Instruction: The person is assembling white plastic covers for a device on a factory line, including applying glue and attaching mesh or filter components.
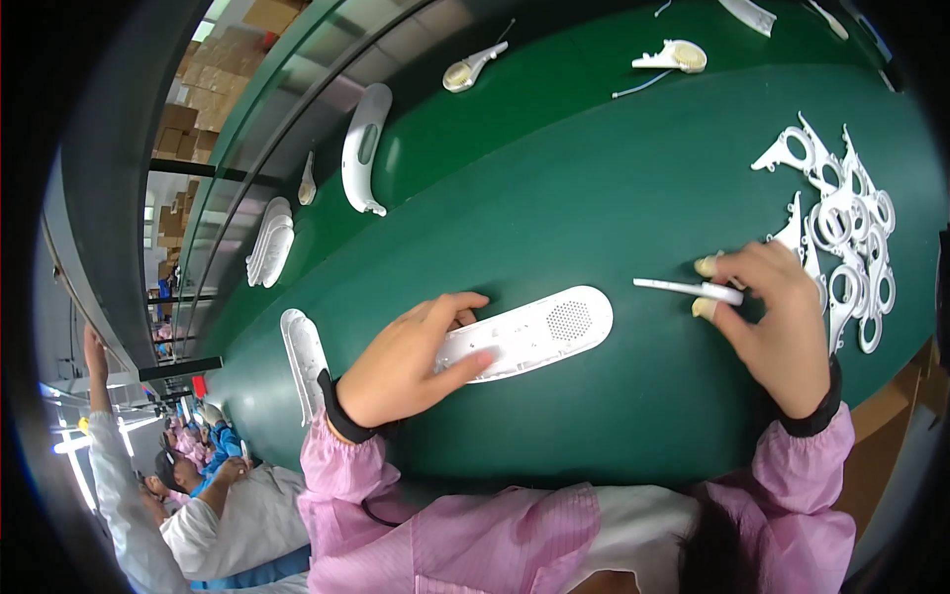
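At far left, a co-worker in a white garment [237, 525] sits near the bench's end. Above, cardboard boxes [203, 84] are piled beyond a clear panel; their contents cannot be made out. On the green work surface [554, 426] lies a stack of white plastic shells [270, 243], nested together, then a small white part [308, 180]. Nearer the wearer is a narrow, tray-like half shell [302, 346], just beside the left wrist. Farther back lies a curved white cover [354, 168] with an oval opening.

The left hand [401, 356] is half open over the left end of an oblong speaker-grille shell [524, 342], its thumb on the shell; whether the partly hidden fingers grip it, I cannot tell. The shell lies in front of the wearer, its shallow inner side up, with moulded posts inside and a perforated patch near the right end. Behind it are two white parts with round tan discs, one upper centre [460, 74] and one farther right [685, 56].

The right hand [767, 307] pinches a slim white piece [673, 286] between thumb and finger, both yellow-tipped, above the surface. Beyond it, ring-shaped white brackets [836, 223] lie heaped. At lower right is a cardboard box [891, 406], its inside not visible.
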Action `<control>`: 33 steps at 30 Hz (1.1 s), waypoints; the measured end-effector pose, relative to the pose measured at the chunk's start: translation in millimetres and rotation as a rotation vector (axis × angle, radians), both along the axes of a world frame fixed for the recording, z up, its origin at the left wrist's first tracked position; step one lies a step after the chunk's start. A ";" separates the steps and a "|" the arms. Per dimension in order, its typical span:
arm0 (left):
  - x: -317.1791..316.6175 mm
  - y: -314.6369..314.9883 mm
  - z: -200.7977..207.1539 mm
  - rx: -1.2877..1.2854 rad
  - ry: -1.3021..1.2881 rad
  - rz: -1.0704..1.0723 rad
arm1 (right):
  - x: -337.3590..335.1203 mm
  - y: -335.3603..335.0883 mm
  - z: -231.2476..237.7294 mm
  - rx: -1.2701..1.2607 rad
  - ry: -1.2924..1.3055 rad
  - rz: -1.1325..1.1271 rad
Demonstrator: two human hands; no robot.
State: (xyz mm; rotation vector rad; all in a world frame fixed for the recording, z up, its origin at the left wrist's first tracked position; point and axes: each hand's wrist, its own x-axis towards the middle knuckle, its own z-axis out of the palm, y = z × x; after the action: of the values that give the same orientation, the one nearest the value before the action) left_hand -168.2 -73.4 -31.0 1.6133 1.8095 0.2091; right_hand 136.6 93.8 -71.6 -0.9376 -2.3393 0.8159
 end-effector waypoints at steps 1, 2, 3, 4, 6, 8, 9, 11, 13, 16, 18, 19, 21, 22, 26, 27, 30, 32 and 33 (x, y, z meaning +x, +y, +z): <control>2.2 -6.7 0.2 0.021 0.014 0.013 | 0.1 -0.3 -0.8 0.011 -0.023 -0.036; 3.6 -13.1 -0.7 0.043 0.028 0.027 | 0.9 -0.6 -2.2 -0.003 -0.025 -0.038; 5.5 -20.4 -3.3 0.025 0.018 0.053 | 2.7 -1.3 -1.6 -0.007 -0.038 -0.044; 9.2 -25.6 -5.0 0.015 0.014 0.055 | 3.1 -2.2 -1.9 -0.011 -0.051 -0.049; 18.8 -32.7 -11.4 0.041 0.021 0.081 | 0.9 -5.2 -1.6 0.016 -0.025 -0.032; 27.7 -31.0 -9.5 -0.015 -0.037 0.136 | -2.2 -9.1 1.8 -0.134 -0.048 -0.088; 31.7 -27.9 -8.8 -0.093 -0.093 0.145 | -5.3 -11.3 -4.5 -0.172 0.066 -0.139; 33.2 -25.5 -10.8 -0.156 -0.180 0.187 | -10.4 -14.0 -5.2 -0.267 0.144 -0.157; 29.3 -28.6 -17.5 -0.052 -0.218 0.144 | -10.1 -13.6 -5.4 -0.360 0.219 -0.189; 35.7 -29.5 -19.9 0.050 -0.205 0.074 | -4.2 -5.9 -4.2 -0.192 0.131 -0.068; 43.3 -31.5 -16.9 0.039 -0.167 0.046 | -1.9 -4.0 1.7 -0.118 0.072 0.026; 46.3 -33.9 -15.5 0.071 -0.071 0.009 | -4.5 -4.7 3.3 -0.104 0.029 0.033; 47.6 -36.0 -16.9 0.120 0.016 0.004 | -4.3 -5.3 3.7 -0.117 -0.011 0.028; 45.9 -35.7 -17.7 0.117 0.005 -0.001 | -4.7 -5.9 4.5 -0.121 -0.038 0.035; 44.4 -29.3 -22.3 0.162 0.020 -0.017 | -11.0 -16.2 7.0 0.006 -0.108 -0.036; 42.3 -29.6 -24.1 0.186 0.028 -0.026 | -14.4 -19.6 9.3 0.004 -0.116 -0.034; 39.0 -34.2 -25.6 0.214 0.048 -0.034 | -24.0 -34.8 17.2 0.044 -0.027 -0.061; 39.3 -35.7 -23.6 0.216 0.063 -0.034 | -30.4 -49.1 22.8 0.144 0.018 0.135; 38.9 -35.2 -23.2 0.226 0.065 -0.029 | -34.5 -57.9 21.1 0.112 0.044 0.157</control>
State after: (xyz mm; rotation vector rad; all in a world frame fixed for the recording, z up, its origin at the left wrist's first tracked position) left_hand -129.3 -108.6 -54.3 1.8188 1.8644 0.3631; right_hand 102.1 35.9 -50.6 -0.6904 -2.4156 0.7480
